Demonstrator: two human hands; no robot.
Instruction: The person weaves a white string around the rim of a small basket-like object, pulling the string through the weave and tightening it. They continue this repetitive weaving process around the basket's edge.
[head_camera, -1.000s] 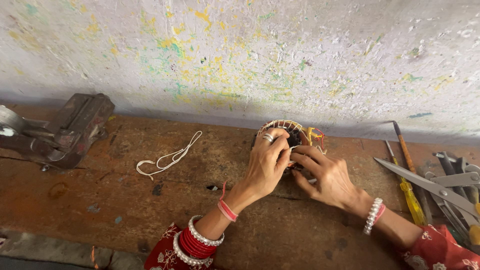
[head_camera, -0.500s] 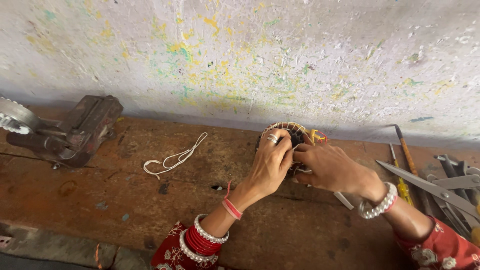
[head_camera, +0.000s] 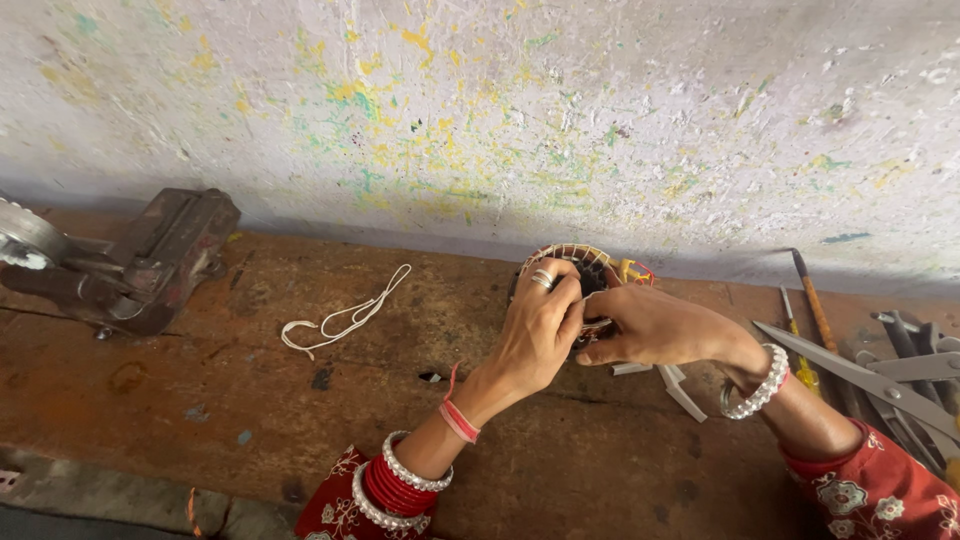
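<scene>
Both hands work a round wound coil (head_camera: 578, 268) on the surface (head_camera: 300, 420). The left hand (head_camera: 535, 325) and right hand (head_camera: 655, 325) pinch its near edge with fingers pressed together. Loose white cord (head_camera: 345, 318) lies unused well apart, so the binding looks unfinished.

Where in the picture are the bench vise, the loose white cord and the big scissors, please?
bench vise (head_camera: 150, 265): head view, on its rusty jaw block at the bench's left end.
white cord (head_camera: 345, 318): head view, on the middle of its looped strands.
scissors (head_camera: 860, 372): head view, on the long grey blade.

Left hand (head_camera: 537, 325) and right hand (head_camera: 650, 325) meet, fingers curled (both closed).
</scene>
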